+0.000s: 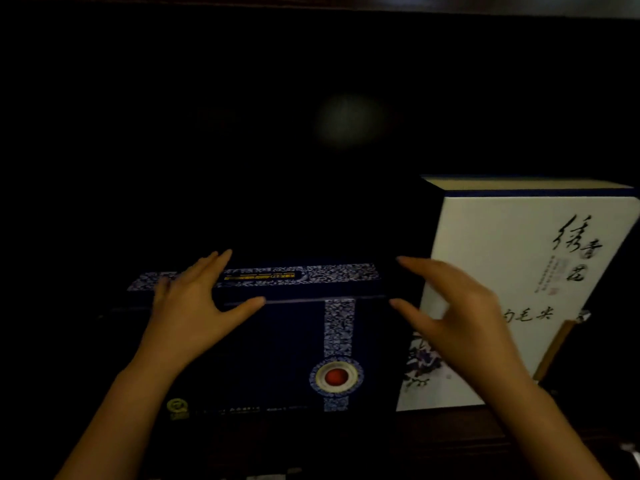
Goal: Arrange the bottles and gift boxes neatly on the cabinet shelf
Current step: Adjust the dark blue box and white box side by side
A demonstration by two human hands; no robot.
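We see a very dark cabinet interior from a head-worn camera, with two bare hands reaching forward. A dark blue gift box (277, 351) stands upright on the wooden shelf (450, 431), its broad front facing us. That front carries a vertical blue-and-white patterned band ending in a round medallion with a red centre (336, 376), and a matching patterned strip runs along the box's top face.

The left hand (192, 306) rests on the top left part of this dark blue box, fingers stretched over the top face and the thumb (247, 304) lying along the upper front edge. The hand is spread wide and flat, not closed around anything.

The right hand (460, 310) is at the box's upper right corner, fingers and thumb spread wide apart. We cannot tell whether it touches the box or hovers just beside it.

Immediately right of the dark blue box stands a taller white gift box (519, 271) with black brush calligraphy and an ink flower painting low on its front, partly hidden by the right hand. It leans slightly. The two boxes appear to touch or nearly touch.

Behind the dark blue box, the cabinet is black apart from a faint pale blur.
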